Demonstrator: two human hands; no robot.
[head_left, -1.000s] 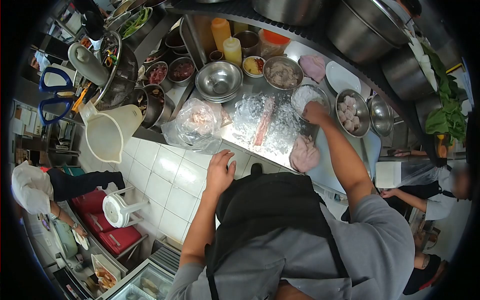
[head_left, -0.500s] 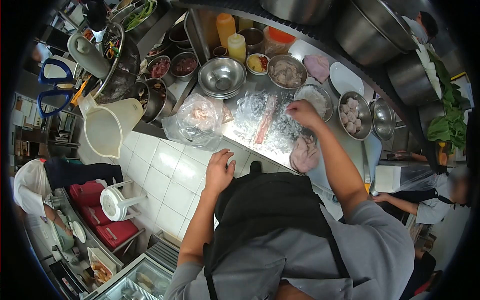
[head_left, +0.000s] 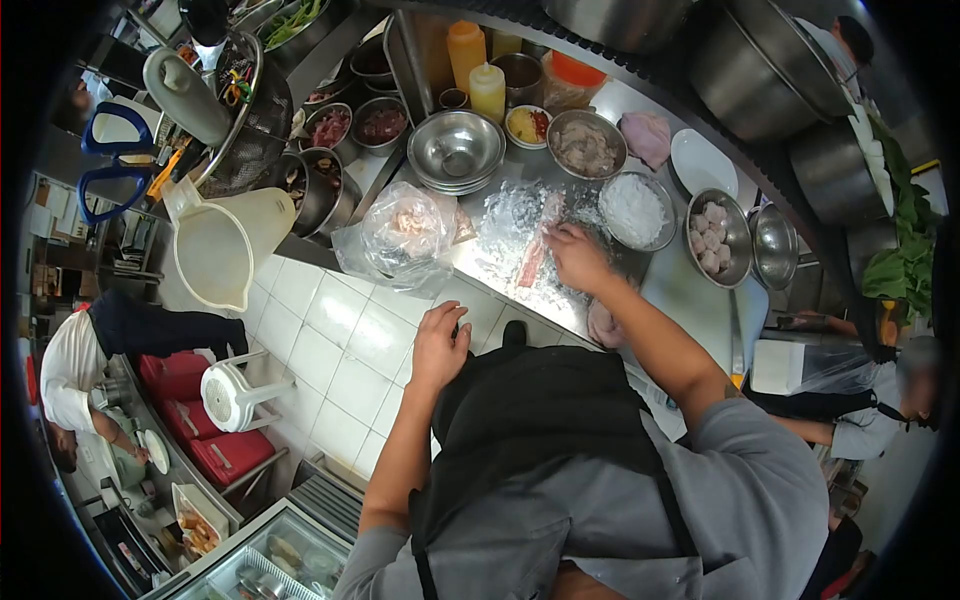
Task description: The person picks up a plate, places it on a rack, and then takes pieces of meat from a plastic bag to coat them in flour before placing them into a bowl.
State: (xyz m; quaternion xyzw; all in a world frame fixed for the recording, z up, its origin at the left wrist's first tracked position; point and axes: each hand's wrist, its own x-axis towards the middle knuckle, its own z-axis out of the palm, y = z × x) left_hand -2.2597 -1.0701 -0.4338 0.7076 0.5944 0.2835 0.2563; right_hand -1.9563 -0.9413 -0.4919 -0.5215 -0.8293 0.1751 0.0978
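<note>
Moved since a second ago: right hand point(head_left: 580, 258), from the bowl of white powder point(head_left: 668, 222) leftward to the strip of meat point(head_left: 542, 240). Strip of meat: one, long and pink, lying aslant on the powder-dusted metal worktop point(head_left: 472, 262), upper centre of the frame. Right hand: fingers bent, tips at the strip's right side; contact, and anything pinched, cannot be told. Left hand point(head_left: 441, 345): unclenched, fingers loosely bent, centre of the frame, just below the worktop's front edge, in the same pose as before. Plastic bag point(head_left: 400, 240): one, clear, pale food inside, left of the strip. Metal bowls point(head_left: 457, 150): one stack, above the bag. Squeeze bottles: one yellow point(head_left: 487, 95), one orange point(head_left: 466, 60), top centre. Bowl of pale meat point(head_left: 617, 152): one, above the powder. Plate point(head_left: 704, 163): one, white, upper right. Bowl of pale balls point(head_left: 741, 245): one, right of the powder. Knife point(head_left: 738, 335): one, lying at the right side of the cutting board point(head_left: 680, 290). Pinkish lump point(head_left: 603, 325): one, soft-looking, partly hidden by the right forearm. Apron point(head_left: 540, 430): one, black, lower centre.
</note>
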